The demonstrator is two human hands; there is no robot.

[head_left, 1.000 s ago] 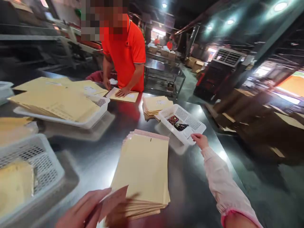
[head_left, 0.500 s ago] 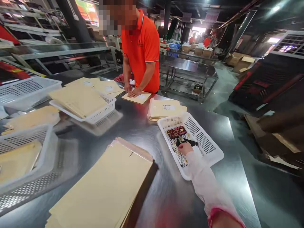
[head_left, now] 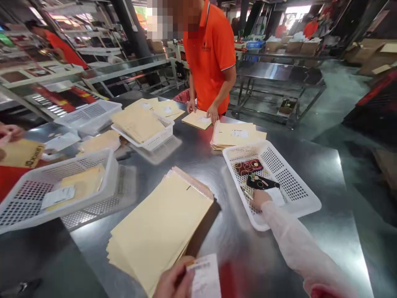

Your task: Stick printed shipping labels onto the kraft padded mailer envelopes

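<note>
My left hand (head_left: 175, 279) is at the bottom edge, closed on a white printed paper slip (head_left: 206, 275). Just beyond it lies a fanned stack of yellow padded envelopes (head_left: 161, 219). Inside the white perforated basket (head_left: 287, 182), my right hand (head_left: 260, 200) reaches down with its fingers drawn together. Blur hides what is between them. Beside these fingers are a black pouch-like piece with gold trinkets (head_left: 263, 182) and a blank white paper (head_left: 276, 196). A dark red piece with gold rings (head_left: 248, 167) rests farther up the basket.
Across the metal table, a person in an orange shirt (head_left: 212, 54) handles an envelope (head_left: 198, 118). Labelled envelopes (head_left: 234, 134) are piled behind my basket. More white baskets (head_left: 111, 176) stand on the left, where another person's hand (head_left: 10, 132) holds a printed envelope (head_left: 23, 153).
My left hand has come into view with the paper slip. My right hand has shifted toward the near side of the basket. The view has swung left, showing another person's hands.
</note>
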